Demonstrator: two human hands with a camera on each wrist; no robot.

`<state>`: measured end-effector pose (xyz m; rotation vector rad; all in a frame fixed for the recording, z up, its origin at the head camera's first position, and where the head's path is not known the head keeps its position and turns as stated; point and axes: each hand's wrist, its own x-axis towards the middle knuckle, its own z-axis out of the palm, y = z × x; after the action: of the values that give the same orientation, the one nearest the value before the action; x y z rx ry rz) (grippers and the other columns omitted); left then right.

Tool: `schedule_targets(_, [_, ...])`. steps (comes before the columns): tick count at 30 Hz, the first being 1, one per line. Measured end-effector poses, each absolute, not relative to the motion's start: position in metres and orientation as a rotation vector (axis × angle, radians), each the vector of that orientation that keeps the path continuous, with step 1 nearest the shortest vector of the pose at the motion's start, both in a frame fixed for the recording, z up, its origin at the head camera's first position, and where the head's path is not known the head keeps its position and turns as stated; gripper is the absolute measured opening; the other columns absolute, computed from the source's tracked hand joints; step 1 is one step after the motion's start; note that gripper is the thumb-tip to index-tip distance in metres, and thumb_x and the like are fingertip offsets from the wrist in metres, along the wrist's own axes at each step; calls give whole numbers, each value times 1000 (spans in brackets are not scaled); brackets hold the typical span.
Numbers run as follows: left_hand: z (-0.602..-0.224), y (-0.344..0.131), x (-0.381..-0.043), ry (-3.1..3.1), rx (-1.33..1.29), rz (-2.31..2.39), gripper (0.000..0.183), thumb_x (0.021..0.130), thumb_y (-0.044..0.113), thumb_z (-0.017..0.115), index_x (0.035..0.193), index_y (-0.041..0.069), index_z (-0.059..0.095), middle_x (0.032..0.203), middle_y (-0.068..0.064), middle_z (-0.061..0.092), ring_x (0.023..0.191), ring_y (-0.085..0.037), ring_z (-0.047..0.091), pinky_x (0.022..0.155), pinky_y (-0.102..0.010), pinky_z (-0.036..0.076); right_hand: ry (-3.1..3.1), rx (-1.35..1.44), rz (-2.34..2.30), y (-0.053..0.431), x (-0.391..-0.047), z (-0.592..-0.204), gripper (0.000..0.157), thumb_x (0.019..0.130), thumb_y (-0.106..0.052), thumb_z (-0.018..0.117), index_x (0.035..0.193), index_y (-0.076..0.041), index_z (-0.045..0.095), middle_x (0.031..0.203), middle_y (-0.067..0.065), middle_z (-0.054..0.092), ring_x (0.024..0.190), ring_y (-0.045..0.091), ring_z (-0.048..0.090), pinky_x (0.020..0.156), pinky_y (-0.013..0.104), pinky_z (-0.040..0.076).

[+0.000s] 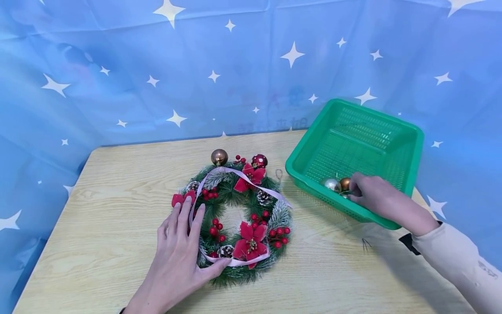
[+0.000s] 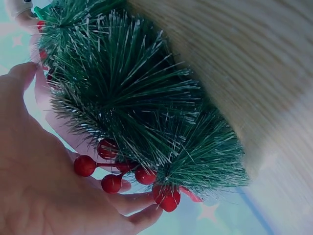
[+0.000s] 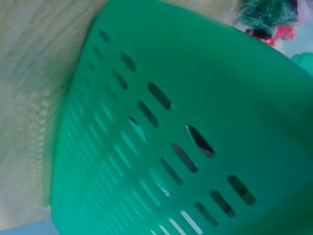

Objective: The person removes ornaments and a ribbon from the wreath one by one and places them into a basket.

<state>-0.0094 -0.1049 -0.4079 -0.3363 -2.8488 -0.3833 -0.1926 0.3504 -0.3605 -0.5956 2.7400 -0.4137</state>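
Note:
A green wreath (image 1: 281,248) with red flowers, red berries, pinecones and a pale pink ribbon (image 1: 259,258) lies on the table. My left hand (image 1: 176,248) rests on its left side, fingers extended over the greenery and thumb by the ribbon. Berries (image 2: 111,183) show beside these fingers in the left wrist view. At the wreath's top sit a brown ball ornament (image 1: 219,157) and a dotted dark red ball (image 1: 259,161). My right hand (image 1: 374,196) reaches into the green basket (image 1: 416,152), fingers bent beside a copper ball (image 1: 345,183) and a silver ball (image 1: 332,185); I cannot tell whether it grips one.
The basket's near wall (image 3: 205,73) fills the right wrist view and hides the right hand there. A blue star-patterned cloth (image 1: 235,87) hangs behind the wooden table (image 1: 98,209). A small dark twig-like piece (image 1: 366,244) lies in front of the basket.

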Motion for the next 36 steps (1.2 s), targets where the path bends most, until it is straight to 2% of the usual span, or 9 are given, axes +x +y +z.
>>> schedule_targets(3, [-408, -104, -10, -2836, -338, -387, 124, 85, 87, 66, 170, 3, 33, 176, -25, 20, 154, -56, 26, 109, -76, 30, 2746, -557, -452, 350, -190, -356, 15, 107, -5, 66, 114, 4, 58, 80, 4, 56, 66, 20, 48, 61, 39, 41])
schedule_targets(8, [-409, -104, -10, -2804, -354, -402, 122, 87, 88, 62, 169, 2, 33, 176, -25, 19, 153, -56, 28, 108, -76, 30, 2823, -511, -535, 346, -179, -354, 33, 116, -17, 53, 139, 7, 50, 71, 4, 53, 55, 19, 45, 52, 36, 37])
schedule_targets(15, [-409, -104, -10, -2810, -346, -415, 121, 87, 85, 65, 169, 2, 33, 177, -24, 17, 154, -57, 27, 110, -77, 31, 3010, -539, -714, 336, -167, -357, 53, 118, -27, 50, 159, 6, 39, 114, 20, 72, 79, 24, 70, 63, 47, 54])
schedule_targets(19, [-409, -105, -10, -2815, -361, -419, 122, 86, 86, 67, 170, 3, 33, 178, -23, 17, 154, -56, 27, 109, -75, 32, 3050, -536, -807, 330, -159, -358, 58, 118, -31, 50, 162, 3, 36, 125, 23, 68, 98, 37, 72, 75, 59, 56])
schedule_targets(22, [-410, -106, -10, -2811, -375, -425, 124, 85, 87, 67, 170, 3, 32, 178, -22, 16, 155, -55, 26, 109, -75, 32, 3094, -601, -844, 322, -150, -360, 57, 116, -29, 54, 161, 2, 39, 133, 23, 63, 107, 39, 68, 79, 60, 54])
schedule_targets(25, [-410, -108, -9, -2817, -377, -424, 124, 85, 87, 67, 170, 3, 32, 179, -21, 16, 155, -55, 27, 109, -74, 33, 3155, -801, -867, 312, -144, -362, 50, 114, -26, 59, 155, 1, 47, 136, 20, 61, 106, 31, 66, 79, 51, 54])
schedule_targets(29, [-411, -109, -8, -2840, -376, -425, 125, 85, 87, 68, 170, 4, 32, 179, -20, 14, 155, -56, 27, 110, -75, 33, 3181, -1246, -929, 292, -137, -369, 48, 116, -36, 53, 143, 4, 59, 137, 17, 63, 109, 28, 67, 84, 42, 54])
schedule_targets(33, [-413, -112, -9, -2862, -384, -419, 124, 86, 85, 68, 171, 3, 29, 179, -21, 13, 155, -56, 25, 110, -75, 33, 3017, -1569, -1007, 272, -129, -375, 59, 116, -45, 45, 139, 6, 62, 140, 18, 64, 123, 34, 65, 107, 31, 50])
schedule_targets(36, [-414, -114, -9, -2873, -389, -405, 123, 87, 85, 67, 171, 4, 28, 178, -22, 14, 155, -55, 25, 110, -75, 33, 2821, -1574, -1065, 259, -121, -380, 50, 113, -38, 58, 145, 0, 61, 149, 13, 60, 135, 31, 60, 118, 27, 39])
